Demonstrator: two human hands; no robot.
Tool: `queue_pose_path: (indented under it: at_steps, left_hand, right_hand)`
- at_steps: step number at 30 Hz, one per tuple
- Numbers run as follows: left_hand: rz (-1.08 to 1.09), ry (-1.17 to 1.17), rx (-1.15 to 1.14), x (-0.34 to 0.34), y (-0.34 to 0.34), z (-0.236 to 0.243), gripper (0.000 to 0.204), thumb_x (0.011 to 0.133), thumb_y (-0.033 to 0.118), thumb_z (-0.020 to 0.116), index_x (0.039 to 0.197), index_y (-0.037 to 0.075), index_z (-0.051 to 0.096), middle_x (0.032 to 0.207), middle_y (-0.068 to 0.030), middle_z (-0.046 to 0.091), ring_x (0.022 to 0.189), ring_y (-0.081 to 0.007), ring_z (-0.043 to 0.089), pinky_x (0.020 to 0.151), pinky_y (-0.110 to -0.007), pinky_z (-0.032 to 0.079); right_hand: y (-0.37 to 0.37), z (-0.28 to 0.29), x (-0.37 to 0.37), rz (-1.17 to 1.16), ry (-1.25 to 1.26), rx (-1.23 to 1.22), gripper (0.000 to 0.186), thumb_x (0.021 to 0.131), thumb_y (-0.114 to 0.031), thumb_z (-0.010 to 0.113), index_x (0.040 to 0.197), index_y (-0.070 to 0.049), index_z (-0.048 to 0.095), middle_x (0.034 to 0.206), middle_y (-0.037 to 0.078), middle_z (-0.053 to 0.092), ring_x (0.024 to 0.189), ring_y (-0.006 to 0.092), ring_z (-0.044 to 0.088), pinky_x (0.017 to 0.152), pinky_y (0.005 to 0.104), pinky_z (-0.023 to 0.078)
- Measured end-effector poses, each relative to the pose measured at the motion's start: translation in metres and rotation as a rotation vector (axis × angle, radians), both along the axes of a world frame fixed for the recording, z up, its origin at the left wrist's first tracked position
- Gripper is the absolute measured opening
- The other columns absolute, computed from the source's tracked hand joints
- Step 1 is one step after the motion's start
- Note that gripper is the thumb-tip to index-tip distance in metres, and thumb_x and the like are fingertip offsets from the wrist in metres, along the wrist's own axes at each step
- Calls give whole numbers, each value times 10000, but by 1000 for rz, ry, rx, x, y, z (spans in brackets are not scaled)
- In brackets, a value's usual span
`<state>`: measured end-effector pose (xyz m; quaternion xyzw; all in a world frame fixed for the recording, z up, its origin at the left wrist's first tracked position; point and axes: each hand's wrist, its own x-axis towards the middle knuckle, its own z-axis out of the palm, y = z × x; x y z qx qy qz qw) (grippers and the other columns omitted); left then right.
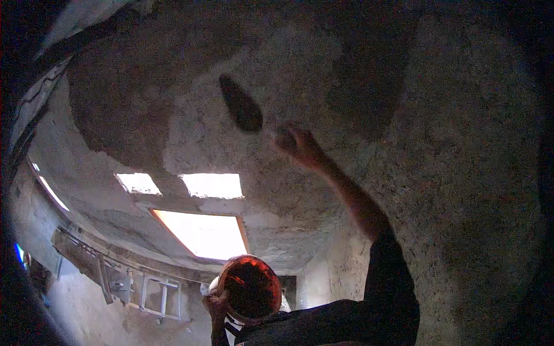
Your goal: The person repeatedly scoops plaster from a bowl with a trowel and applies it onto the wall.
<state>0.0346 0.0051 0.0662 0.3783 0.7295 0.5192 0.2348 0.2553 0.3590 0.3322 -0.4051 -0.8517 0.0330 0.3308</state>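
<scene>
My right hand (301, 147) is raised in front of the rough grey wall surface, its fingers closed round the handle of a trowel. The trowel's dark, pointed blade (241, 105) reaches up and left from the hand; whether it touches the surface I cannot tell. Lower down, my left hand (216, 305) grips the side of a bucket (278, 282) near its rim. The bucket's mouth is turned toward me, and its inside looks reddish-orange with a dark mass in it. The handle of the trowel is mostly hidden by my fingers.
Darker patches (124, 109) spread over the grey plaster surface. Below them are two small bright openings and a larger bright window (202, 233) with an orange-brown edge. A pale ladder-like frame (161, 297) is at the lower left.
</scene>
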Motion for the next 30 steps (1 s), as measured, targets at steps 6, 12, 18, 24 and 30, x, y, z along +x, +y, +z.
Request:
queue_pose_path:
  at_steps: [6, 12, 18, 24, 30]
  left_hand:
    - [123, -3, 65, 7, 3, 1, 204, 648, 196, 669, 631, -2, 625, 487, 15, 519, 449, -83, 486, 471, -290, 410]
    - [96, 325, -9, -7, -5, -41, 385, 690, 323, 639, 620, -47, 556, 448, -140, 386, 462, -100, 355, 459, -348, 361]
    - [107, 300, 84, 3, 9, -18, 395, 689, 326, 651, 598, -33, 514, 473, -141, 321, 439, -127, 342, 433, -348, 344]
    - [-51, 314, -3, -2, 29, 8, 373, 766, 343, 577, 715, -26, 570, 563, -171, 494, 506, -154, 477, 501, -340, 391]
    - [-89, 249, -65, -12, 25, -2, 373, 783, 358, 569, 735, -12, 587, 565, -155, 510, 491, -158, 486, 503, -339, 405]
  right_hand:
    - [-112, -138, 33, 39, -280, -399, 517, 747, -496, 585, 1002, -50, 538, 847, 163, 607, 787, 313, 600, 707, 421, 461]
    - [-186, -237, 73, 185, -170, -826, 460, 748, -464, 601, 897, -29, 598, 653, 111, 590, 593, 208, 591, 559, 336, 472]
    - [-244, -255, 77, 125, -3, -1311, 454, 701, -329, 705, 937, 4, 507, 638, 75, 569, 499, 118, 534, 426, 271, 441]
    - [-251, -273, 73, 45, 108, -1407, 399, 742, -349, 661, 934, -44, 490, 662, 78, 553, 514, 119, 517, 428, 277, 425]
    - [-251, -267, 54, -106, 35, -1543, 415, 812, -416, 538, 900, -10, 539, 621, 74, 531, 480, 141, 523, 409, 296, 427]
